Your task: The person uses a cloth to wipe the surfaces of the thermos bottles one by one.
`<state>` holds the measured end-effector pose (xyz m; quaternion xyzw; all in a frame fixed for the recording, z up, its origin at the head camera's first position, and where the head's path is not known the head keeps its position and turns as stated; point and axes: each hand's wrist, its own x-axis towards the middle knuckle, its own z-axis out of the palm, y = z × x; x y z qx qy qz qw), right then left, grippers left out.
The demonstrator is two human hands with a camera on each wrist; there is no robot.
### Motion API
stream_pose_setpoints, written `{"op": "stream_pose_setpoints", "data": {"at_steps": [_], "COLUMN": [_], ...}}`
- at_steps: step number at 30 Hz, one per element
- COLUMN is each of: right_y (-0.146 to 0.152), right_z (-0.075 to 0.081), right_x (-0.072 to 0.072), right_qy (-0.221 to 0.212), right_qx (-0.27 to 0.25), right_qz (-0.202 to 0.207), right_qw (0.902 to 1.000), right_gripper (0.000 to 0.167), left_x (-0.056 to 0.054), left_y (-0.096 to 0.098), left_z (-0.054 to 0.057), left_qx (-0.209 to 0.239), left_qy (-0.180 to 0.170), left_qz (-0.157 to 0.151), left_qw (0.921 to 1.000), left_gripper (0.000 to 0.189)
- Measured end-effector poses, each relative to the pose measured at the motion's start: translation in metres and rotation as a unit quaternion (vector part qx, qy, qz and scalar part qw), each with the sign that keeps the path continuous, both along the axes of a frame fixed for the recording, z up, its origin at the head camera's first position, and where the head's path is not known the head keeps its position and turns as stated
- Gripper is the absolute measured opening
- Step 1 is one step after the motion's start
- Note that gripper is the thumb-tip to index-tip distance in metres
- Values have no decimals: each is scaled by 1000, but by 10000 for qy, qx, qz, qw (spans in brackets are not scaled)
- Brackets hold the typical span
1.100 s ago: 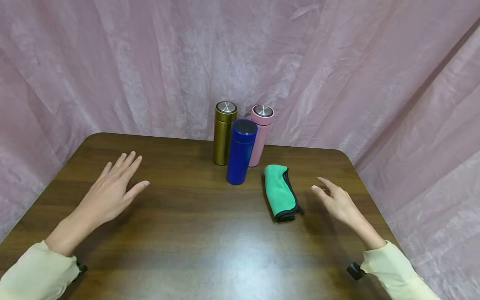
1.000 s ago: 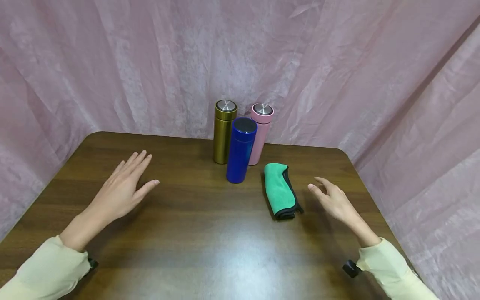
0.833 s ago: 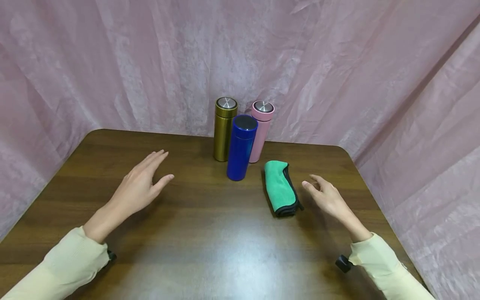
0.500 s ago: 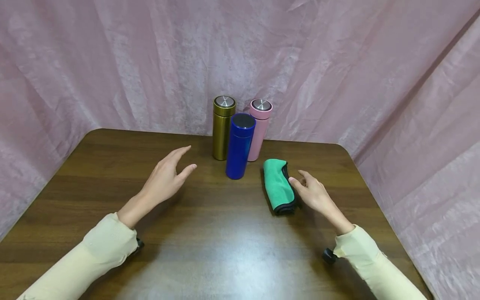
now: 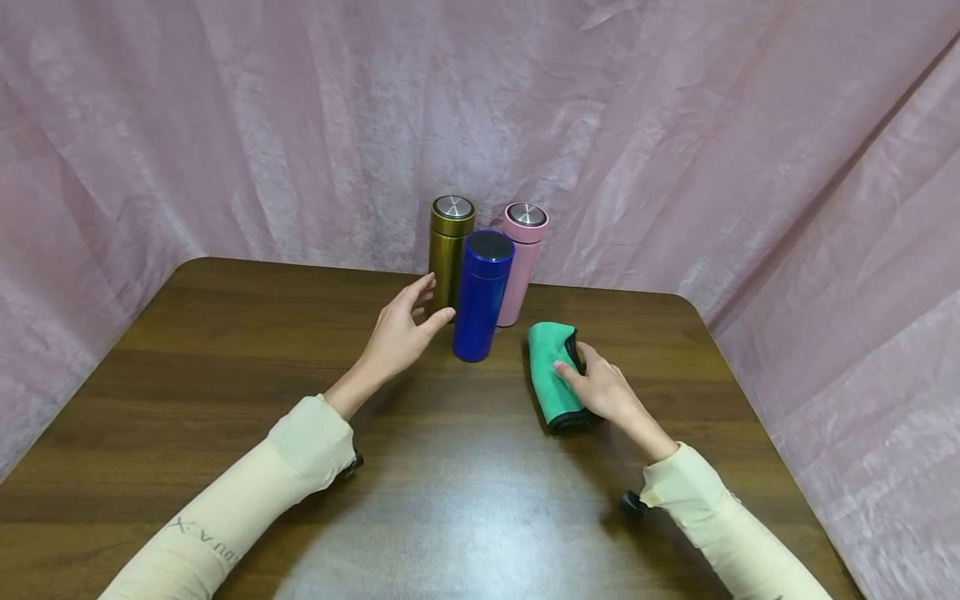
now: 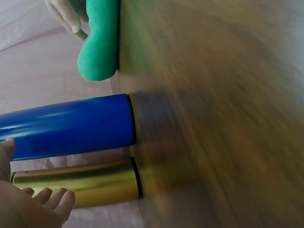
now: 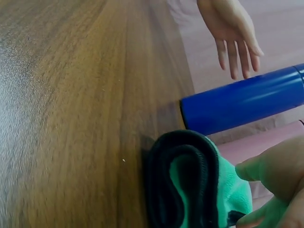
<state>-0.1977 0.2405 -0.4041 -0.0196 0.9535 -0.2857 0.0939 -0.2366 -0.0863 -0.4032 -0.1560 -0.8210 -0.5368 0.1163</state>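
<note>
Creased pink curtain (image 5: 315, 125) backs your glossy wood-grain table (image 5: 225, 367). Just left of the smooth blue bottle (image 5: 480, 304), your left hand (image 5: 397, 337) is relaxed, empty; right of it, your right hand (image 5: 606, 389), thumb and fingers parted, straddles the plush rolled green cloth (image 5: 549, 385).

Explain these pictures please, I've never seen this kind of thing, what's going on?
No machine here, just a person's bare left hand and right hand. The wide picture comes from a camera worn on the head; the two sideways ones come from cameras on each wrist. On the brown table stand a blue bottle, a gold bottle and a pink bottle, with a folded green cloth lying nearby. The left hand, beside the blue bottle, holds nothing. The right hand is at the green cloth with its thumb over it; I can't tell whether it grips.
</note>
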Motion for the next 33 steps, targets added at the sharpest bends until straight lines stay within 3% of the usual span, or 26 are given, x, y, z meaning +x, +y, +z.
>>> {"op": "stream_pose_setpoints", "data": {"at_steps": [6,13,25,33], "right_y": [-6,-13,-26,-24], "right_z": [-7,-8,-7,-8], "right_x": [-1,0,0,3], "right_qy": [5,207,369,364], "right_qx": [192,2,-306,-761], "right_qz": [-64,-124,-247,-297], "right_qw": [9998,9997,9985,9960], "right_gripper": [78,76,78,71], "left_x": [-6,-9,-9,-8], "left_y": [23,41,51,56], "left_z": [-1,-1,-6,-5], "left_qx": [217,357,288,371], "left_qy": [-369,-188,-185,-135], "left_qz": [27,3,351,382], "left_qw": [9991,9992,9988,9985], "left_gripper": [77,79,80,83]}}
